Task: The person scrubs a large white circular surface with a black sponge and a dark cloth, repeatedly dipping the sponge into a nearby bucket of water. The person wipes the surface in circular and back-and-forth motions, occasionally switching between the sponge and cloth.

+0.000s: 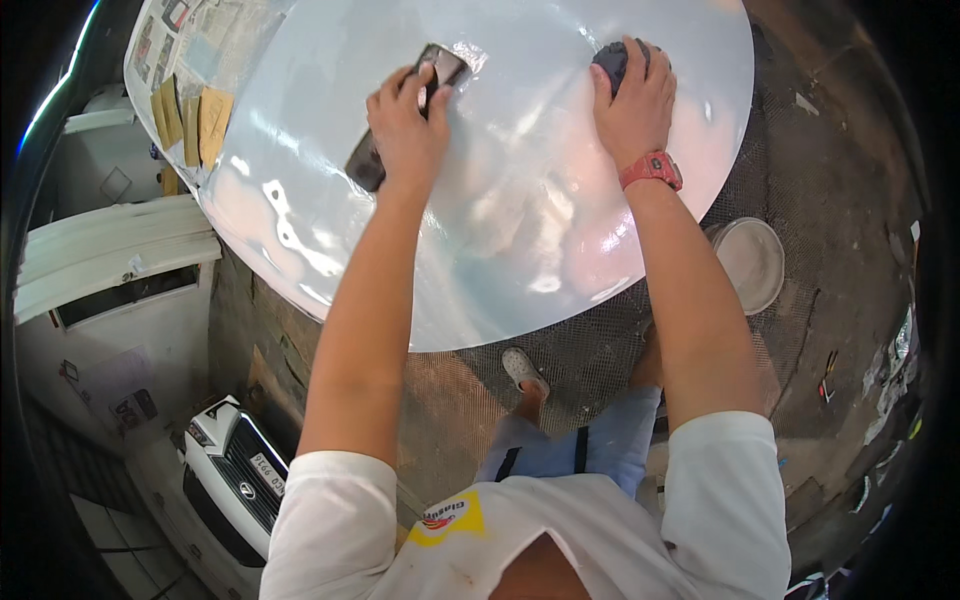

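A large, glossy whitish curved panel (pixel 535 135), which looks like a car bonnet and has a wet shine, spreads out before me. On it, my left hand (pixel 408 130) grips a long dark block (pixel 366 164), seemingly a sanding block, lying slantwise against the surface. The fingers cover its middle, and both ends show. Farther right, my right hand (pixel 645 110) is closed over a bunched dark cloth or sponge (pixel 608 62), pressed to the same panel. Which of the two it is, I cannot tell. A red watch (pixel 652 172) sits on that wrist.
A round pale bucket (pixel 750 265) stands on the floor right of the panel. Newspaper masking (pixel 215 45) and brown paper strips (pixel 213 125) lie along its left side. A white car's front (pixel 245 475) is at lower left, a small tool (pixel 827 378) on the right floor.
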`<move>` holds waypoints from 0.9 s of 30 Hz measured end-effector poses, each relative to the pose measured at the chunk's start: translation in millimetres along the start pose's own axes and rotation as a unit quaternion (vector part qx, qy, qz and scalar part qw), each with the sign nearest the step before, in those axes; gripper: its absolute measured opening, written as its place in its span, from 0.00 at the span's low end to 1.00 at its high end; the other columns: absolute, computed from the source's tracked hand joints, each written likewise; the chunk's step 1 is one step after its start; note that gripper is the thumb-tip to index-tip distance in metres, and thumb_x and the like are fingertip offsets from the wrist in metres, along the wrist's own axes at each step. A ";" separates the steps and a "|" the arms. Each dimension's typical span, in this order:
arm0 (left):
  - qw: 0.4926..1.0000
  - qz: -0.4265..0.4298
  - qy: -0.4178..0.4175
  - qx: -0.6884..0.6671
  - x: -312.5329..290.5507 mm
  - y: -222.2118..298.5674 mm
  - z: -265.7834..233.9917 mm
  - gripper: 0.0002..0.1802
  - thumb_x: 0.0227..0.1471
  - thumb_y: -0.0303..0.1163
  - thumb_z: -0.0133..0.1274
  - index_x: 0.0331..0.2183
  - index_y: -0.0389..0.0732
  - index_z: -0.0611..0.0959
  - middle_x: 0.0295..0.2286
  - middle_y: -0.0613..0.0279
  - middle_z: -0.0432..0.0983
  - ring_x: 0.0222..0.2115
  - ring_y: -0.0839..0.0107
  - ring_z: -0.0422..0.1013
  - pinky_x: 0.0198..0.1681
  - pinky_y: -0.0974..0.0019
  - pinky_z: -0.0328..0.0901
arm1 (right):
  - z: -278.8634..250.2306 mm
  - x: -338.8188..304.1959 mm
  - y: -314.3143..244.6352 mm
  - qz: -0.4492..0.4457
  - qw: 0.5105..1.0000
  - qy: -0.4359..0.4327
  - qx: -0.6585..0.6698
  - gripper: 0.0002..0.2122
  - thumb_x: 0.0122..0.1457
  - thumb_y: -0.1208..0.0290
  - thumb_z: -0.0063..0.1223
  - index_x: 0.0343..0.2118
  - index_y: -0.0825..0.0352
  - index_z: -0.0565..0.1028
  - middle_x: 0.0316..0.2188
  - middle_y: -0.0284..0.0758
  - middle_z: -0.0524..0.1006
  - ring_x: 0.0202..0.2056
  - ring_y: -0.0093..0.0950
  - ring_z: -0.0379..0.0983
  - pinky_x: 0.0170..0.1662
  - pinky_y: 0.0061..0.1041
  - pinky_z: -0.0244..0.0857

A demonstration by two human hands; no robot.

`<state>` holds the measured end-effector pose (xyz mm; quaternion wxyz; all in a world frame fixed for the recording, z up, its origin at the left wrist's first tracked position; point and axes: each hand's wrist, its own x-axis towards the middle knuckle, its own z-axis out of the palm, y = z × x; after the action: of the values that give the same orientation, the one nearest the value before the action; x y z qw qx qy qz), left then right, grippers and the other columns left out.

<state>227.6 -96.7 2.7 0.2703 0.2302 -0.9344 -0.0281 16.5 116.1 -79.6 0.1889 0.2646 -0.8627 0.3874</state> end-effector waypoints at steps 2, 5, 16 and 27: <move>0.999 0.032 -0.002 -0.013 -43.6 9.1 -7.2 0.25 0.61 0.34 0.68 0.59 0.46 0.87 0.56 0.51 0.81 0.56 0.46 0.73 0.62 0.48 0.66 | 1.2 -2.8 5.6 -0.006 1.000 -0.003 -0.002 0.30 0.70 0.50 0.59 0.70 0.59 0.68 0.68 0.48 0.66 0.72 0.56 0.58 0.76 0.60 0.50; 0.994 0.070 -0.082 -0.010 -161.8 0.5 -50.2 0.26 0.58 0.39 0.70 0.58 0.49 0.88 0.57 0.52 0.79 0.55 0.49 0.73 0.60 0.48 0.65 | 4.1 -0.4 4.8 -0.002 1.000 0.001 -0.001 0.30 0.70 0.50 0.59 0.70 0.59 0.68 0.68 0.48 0.66 0.72 0.56 0.58 0.76 0.59 0.50; 0.999 0.030 0.020 0.032 -5.7 29.4 6.4 0.24 0.61 0.41 0.68 0.58 0.51 0.87 0.51 0.53 0.80 0.49 0.47 0.73 0.54 0.47 0.68 | 5.0 -7.9 -3.6 -0.007 1.000 -0.003 0.006 0.31 0.70 0.48 0.58 0.70 0.59 0.68 0.69 0.47 0.65 0.73 0.55 0.57 0.76 0.58 0.50; 0.996 0.070 -0.035 0.033 -86.4 21.7 -17.2 0.27 0.56 0.41 0.74 0.57 0.54 0.90 0.50 0.53 0.81 0.48 0.50 0.75 0.52 0.50 0.69 | 3.6 -0.6 1.9 -0.009 1.000 -0.004 -0.013 0.31 0.70 0.49 0.59 0.70 0.59 0.68 0.69 0.47 0.66 0.73 0.55 0.57 0.76 0.58 0.50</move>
<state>292.1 -37.6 -21.3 0.2312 0.1722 -0.9574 0.0132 15.4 114.6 -83.3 0.1927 0.2716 -0.8657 0.3738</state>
